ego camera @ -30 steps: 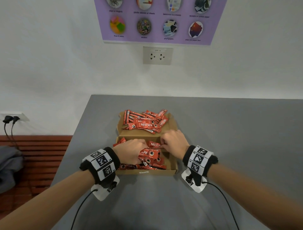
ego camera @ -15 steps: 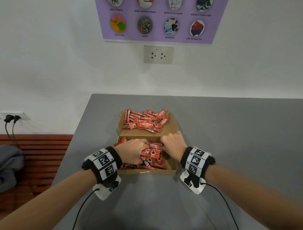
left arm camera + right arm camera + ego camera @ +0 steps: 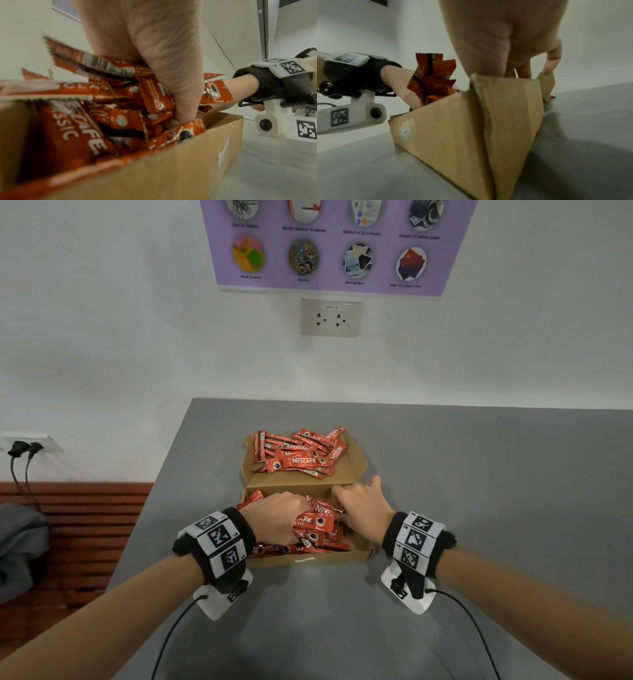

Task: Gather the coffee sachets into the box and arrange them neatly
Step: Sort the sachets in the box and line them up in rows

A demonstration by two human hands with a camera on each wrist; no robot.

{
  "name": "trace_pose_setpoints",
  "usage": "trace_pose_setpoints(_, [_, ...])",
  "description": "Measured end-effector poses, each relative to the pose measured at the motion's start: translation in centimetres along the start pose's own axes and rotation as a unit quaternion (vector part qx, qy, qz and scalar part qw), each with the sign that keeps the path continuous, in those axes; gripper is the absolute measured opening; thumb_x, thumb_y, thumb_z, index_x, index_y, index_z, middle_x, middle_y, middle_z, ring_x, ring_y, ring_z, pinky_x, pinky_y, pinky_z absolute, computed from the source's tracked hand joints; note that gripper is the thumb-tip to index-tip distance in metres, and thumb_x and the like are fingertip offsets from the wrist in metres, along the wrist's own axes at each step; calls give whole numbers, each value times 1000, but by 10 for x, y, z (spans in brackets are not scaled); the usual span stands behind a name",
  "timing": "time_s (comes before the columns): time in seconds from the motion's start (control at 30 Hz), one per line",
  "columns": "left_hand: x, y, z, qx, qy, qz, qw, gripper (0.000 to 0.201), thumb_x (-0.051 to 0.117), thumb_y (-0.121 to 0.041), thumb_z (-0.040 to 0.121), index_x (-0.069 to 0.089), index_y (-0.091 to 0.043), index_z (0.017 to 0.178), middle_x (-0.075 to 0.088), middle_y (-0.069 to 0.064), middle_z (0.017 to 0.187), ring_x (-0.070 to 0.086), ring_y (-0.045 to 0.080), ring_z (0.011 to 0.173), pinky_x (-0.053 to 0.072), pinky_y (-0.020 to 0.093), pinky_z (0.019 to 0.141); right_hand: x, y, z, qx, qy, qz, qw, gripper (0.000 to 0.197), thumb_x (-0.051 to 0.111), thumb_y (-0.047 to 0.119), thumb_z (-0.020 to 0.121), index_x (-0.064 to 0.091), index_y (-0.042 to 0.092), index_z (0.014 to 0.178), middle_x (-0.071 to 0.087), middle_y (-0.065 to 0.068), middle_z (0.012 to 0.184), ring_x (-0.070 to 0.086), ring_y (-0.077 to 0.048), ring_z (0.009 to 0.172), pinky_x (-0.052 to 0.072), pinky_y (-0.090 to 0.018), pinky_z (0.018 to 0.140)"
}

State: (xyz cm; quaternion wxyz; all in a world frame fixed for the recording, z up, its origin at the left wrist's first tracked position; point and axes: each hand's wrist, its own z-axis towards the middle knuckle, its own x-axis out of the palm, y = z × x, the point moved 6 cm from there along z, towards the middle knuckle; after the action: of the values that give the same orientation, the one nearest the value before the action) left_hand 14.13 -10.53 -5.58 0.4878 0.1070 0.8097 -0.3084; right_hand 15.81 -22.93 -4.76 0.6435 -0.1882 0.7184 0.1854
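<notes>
An open cardboard box (image 3: 308,556) stands on the grey table (image 3: 479,508). Red coffee sachets (image 3: 318,522) lie jumbled in its near compartment. A second pile of sachets (image 3: 301,453) rests on the folded-back lid (image 3: 352,470). My left hand (image 3: 277,518) is in the box's left side, fingers curled round a bunch of sachets (image 3: 120,119). At the right side, my right hand (image 3: 363,508) dips its fingers behind the box wall (image 3: 453,128), so their tips are hidden. Its little finger (image 3: 551,63) sticks out towards the back right corner.
The table's left edge runs close to the box, with a wooden bench (image 3: 78,525) and a grey cloth (image 3: 17,546) below it. A white wall with a socket (image 3: 331,318) and a purple poster (image 3: 335,244) rises behind. Cables trail from both wristbands.
My right hand has spread a little, its little finger now stretched towards the back right corner. The left hand stays buried in the sachets.
</notes>
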Motion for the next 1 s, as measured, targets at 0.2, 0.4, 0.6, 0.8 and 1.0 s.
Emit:
trace_pose_setpoints(0.2, [-1,-2,-7,23,-6,30,999,42,66,-35,83,57,-17,120,43,-1,129,51,13,109,38,26,103,-14,0,3,-23,-39,0,999,13,49,12,92,61,16,93,64,3,98,53,-20,96,20,-35,78])
trace_pose_setpoints(0.4, [-3,-3,-7,26,-5,35,999,44,67,-32,82,56,-15,122,45,-1,130,50,13,111,37,22,100,-11,7,6,-63,-26,3,998,19,45,7,93,64,10,90,65,-5,94,59,-25,91,37,-32,77])
trace_pose_setpoints(0.6, [-3,-4,-6,34,3,30,999,42,65,-32,84,58,-13,120,48,-1,133,51,14,116,38,28,105,-12,-4,13,-32,7,76,997,13,60,17,88,67,9,96,66,-6,101,60,-23,96,48,-35,83])
trace_pose_setpoints(0.8, [-4,-6,-6,43,3,27,999,39,65,-31,83,59,-13,117,52,1,131,50,15,117,39,29,105,-8,-7,8,-25,3,101,995,13,57,13,90,67,7,96,66,-8,101,60,-24,96,47,-34,84])
trace_pose_setpoints(1.0, [-6,-9,-6,50,0,26,998,38,64,-31,84,59,-12,117,52,2,130,51,15,117,40,32,104,-20,-4,4,-38,-73,51,995,5,65,9,83,70,9,82,64,-5,92,58,-25,83,48,-35,69])
